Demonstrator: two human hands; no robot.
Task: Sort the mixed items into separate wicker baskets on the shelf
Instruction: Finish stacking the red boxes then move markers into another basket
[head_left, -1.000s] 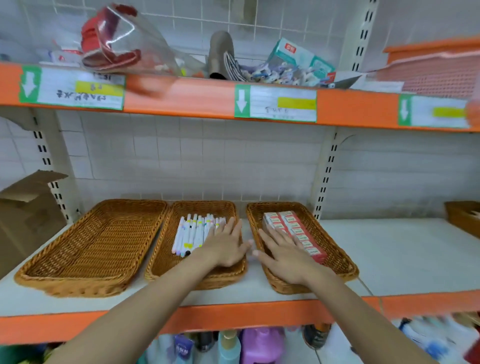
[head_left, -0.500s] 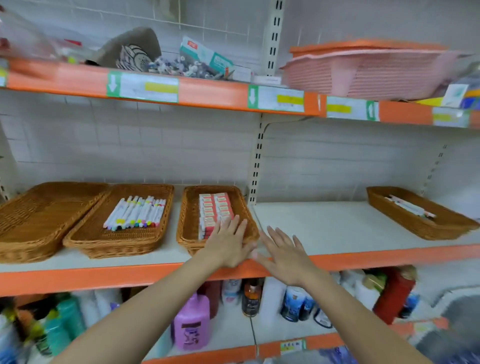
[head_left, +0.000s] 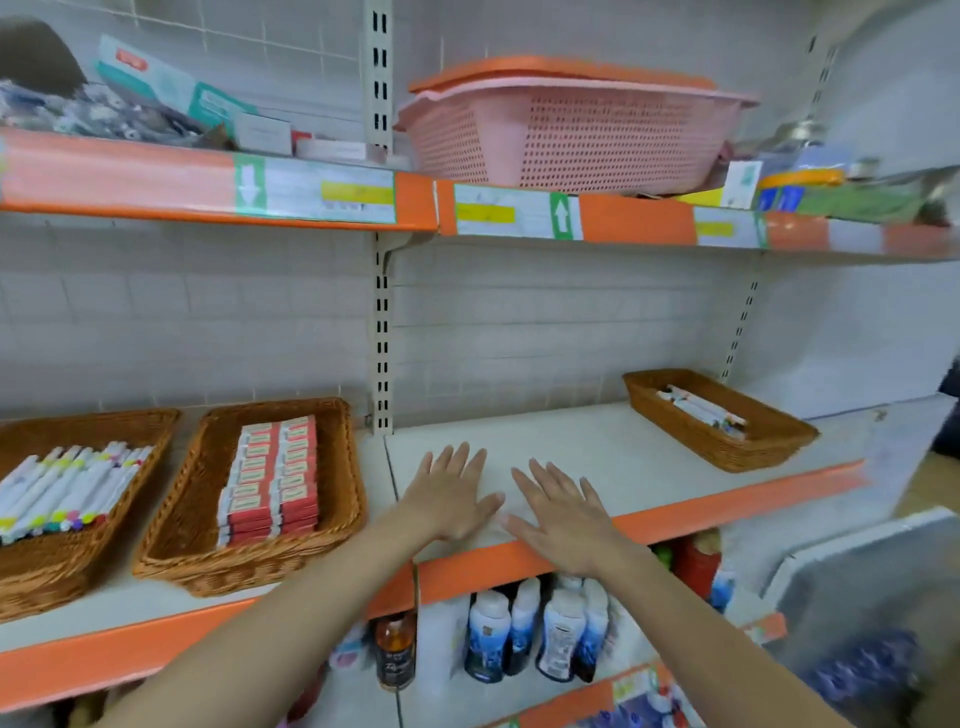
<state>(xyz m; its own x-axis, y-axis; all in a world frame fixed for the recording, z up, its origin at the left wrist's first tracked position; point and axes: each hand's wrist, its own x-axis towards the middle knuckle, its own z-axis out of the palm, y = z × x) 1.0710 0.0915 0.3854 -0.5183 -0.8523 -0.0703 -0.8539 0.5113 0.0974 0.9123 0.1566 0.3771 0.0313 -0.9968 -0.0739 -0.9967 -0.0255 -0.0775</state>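
Note:
My left hand (head_left: 451, 493) and my right hand (head_left: 558, 512) are held flat, fingers spread, over the bare white shelf board (head_left: 571, 441), holding nothing. Left of them a wicker basket (head_left: 343, 467) holds rows of red and white boxes (head_left: 272, 483). At the far left another wicker basket (head_left: 156, 431) holds white markers (head_left: 67, 483) with coloured caps. A third wicker basket (head_left: 779, 447) stands at the back right with a few mixed pens (head_left: 701, 410) in it.
The shelf's orange front edge (head_left: 727, 504) runs under my hands. An upright post (head_left: 383, 332) splits the two bays. Above, a pink plastic basket (head_left: 571, 135) and packets sit on the upper shelf. Bottles (head_left: 519, 639) stand on the shelf below.
The view has swung right: the baskets have slid left and the right-hand basket has come into view. Both hands have moved from the baskets to above the bare shelf board.

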